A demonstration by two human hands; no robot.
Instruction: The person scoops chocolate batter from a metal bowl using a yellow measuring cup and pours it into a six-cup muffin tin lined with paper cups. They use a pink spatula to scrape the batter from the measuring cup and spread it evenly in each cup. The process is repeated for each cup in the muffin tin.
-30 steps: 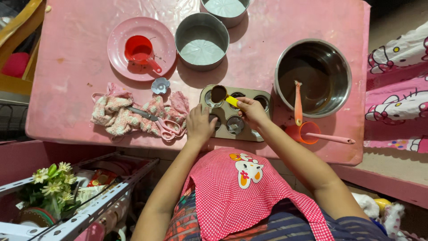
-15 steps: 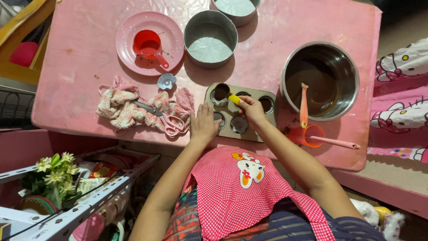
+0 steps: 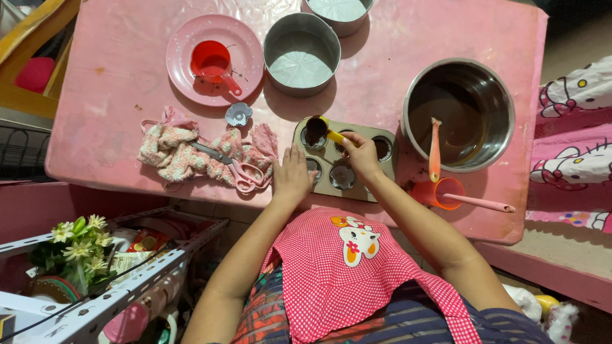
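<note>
Right hand (image 3: pixel 361 155) pinches yellow scoop (image 3: pixel 320 129) over muffin tray (image 3: pixel 389 167); left hand (image 3: pixel 292 175) spread, steadying tray.

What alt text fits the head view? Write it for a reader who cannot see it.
Seen from above, a person's right hand tips a yellow-handled scoop of brown batter over a muffin tin on a pink table, while the left hand rests on the tin's edge. A steel bowl of batter sits at right.
</note>
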